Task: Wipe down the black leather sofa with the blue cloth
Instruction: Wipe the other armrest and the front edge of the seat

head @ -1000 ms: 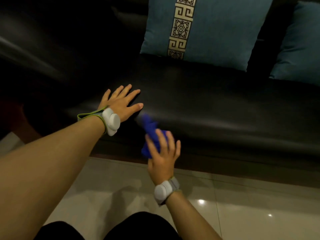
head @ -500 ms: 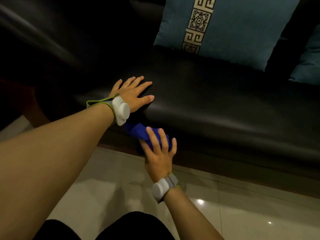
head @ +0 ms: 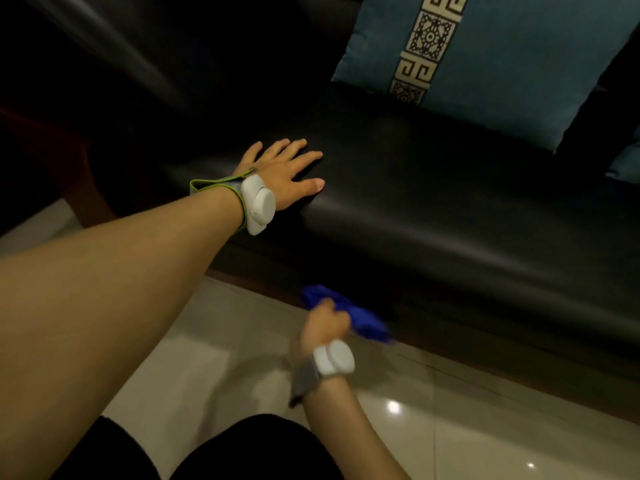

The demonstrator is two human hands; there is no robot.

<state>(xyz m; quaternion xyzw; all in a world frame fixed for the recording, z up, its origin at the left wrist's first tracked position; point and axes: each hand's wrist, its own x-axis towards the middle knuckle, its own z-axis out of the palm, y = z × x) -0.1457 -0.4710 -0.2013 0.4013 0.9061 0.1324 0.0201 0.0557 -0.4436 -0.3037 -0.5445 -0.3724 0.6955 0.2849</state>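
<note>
Sofa (head: 433,216) | left hand (head: 280,174) flat | right hand (head: 325,325) grips cloth (head: 363,322) | cushion (head: 491,57) behind

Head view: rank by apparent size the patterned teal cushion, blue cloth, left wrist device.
1. Patterned teal cushion, largest by far, though cropped by the frame edge.
2. Blue cloth, partly hidden by the right hand and blurred.
3. Left wrist device; close to the cloth's visible area, so this order is unsure.
</note>
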